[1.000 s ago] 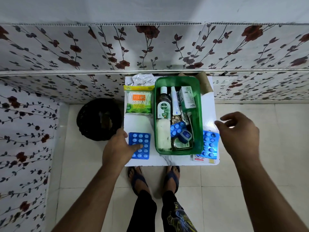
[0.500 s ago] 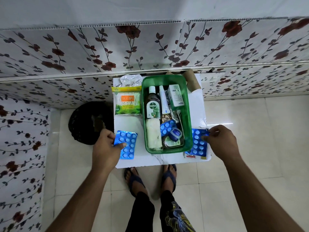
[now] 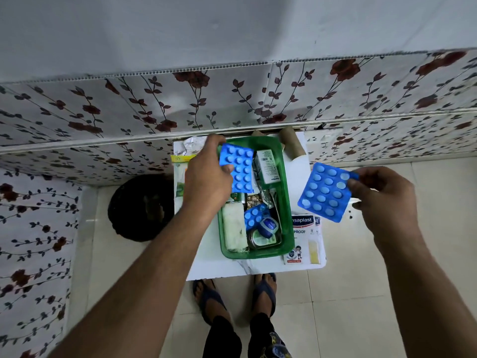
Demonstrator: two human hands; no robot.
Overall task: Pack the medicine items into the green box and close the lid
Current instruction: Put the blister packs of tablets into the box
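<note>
The green box stands open on a small white table, holding a white carton, a gauze roll, a blue pill strip, a small blue jar and a tin. My left hand grips a blue blister pack raised over the box's far left part. My right hand pinches a second blue blister pack in the air, right of the box. A plaster packet lies on the table at the box's right side. No lid is in view.
A cotton-bud pack and a crumpled foil wrapper lie left of the box, partly behind my left hand. A cardboard tube sits at the table's back. A black bin stands on the floor left. My feet are under the table's front edge.
Both hands lifted their blue blister packs off the table. The left one moved up and right over the box; the right one rose, uncovering the plaster packet.
</note>
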